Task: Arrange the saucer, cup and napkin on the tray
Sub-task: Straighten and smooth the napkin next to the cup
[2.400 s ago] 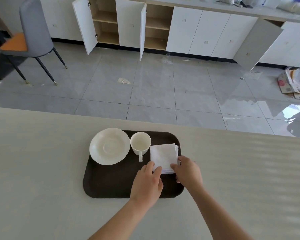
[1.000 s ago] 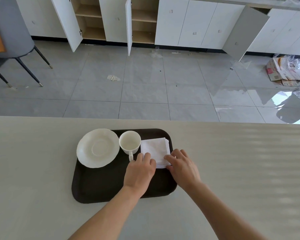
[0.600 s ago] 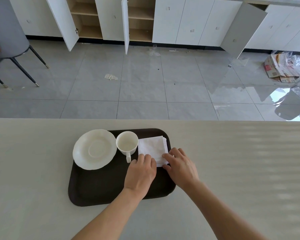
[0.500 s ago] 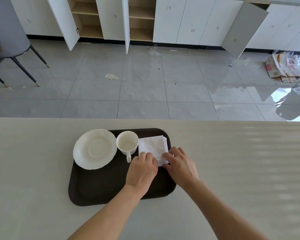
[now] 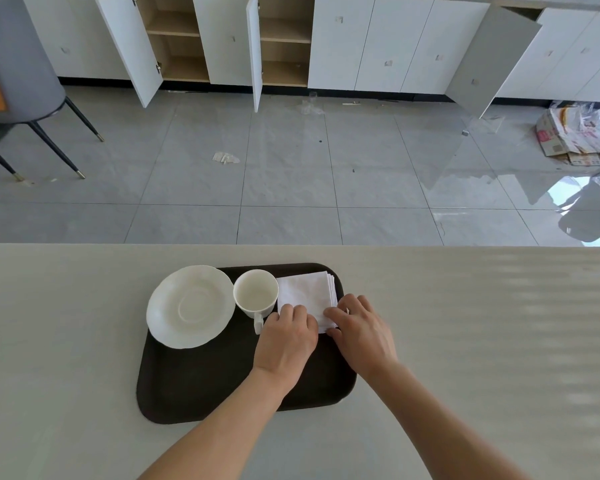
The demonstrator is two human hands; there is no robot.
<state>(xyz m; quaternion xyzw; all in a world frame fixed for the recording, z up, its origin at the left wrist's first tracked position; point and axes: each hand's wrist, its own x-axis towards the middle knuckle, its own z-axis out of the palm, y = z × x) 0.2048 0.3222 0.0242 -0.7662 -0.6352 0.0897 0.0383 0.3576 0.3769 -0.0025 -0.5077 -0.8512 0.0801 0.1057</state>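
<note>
A dark brown tray (image 5: pixel 194 386) lies on the pale counter. A white saucer (image 5: pixel 190 306) sits at the tray's far left and overhangs its left rim. To its right stands a white cup (image 5: pixel 256 293), upright, with its handle pointing toward me. A folded white napkin stack (image 5: pixel 307 292) lies in the far right corner, beside the cup. My left hand (image 5: pixel 286 337) has its fingers curled on the napkin's near left corner, next to the cup handle. My right hand (image 5: pixel 362 329) presses and grips the near right corner.
The counter (image 5: pixel 465 323) ends at a far edge just beyond the tray, with grey tiled floor below. White cabinets (image 5: pixel 388 43), some with open doors, line the far wall. A grey chair (image 5: pixel 21 81) stands at the far left and cardboard litter (image 5: pixel 575 133) at the right.
Both hands stay on the napkin's near edge, and the napkin has shifted slightly toward the tray's far right corner. My left fingers have curled more. Saucer and cup have not moved.
</note>
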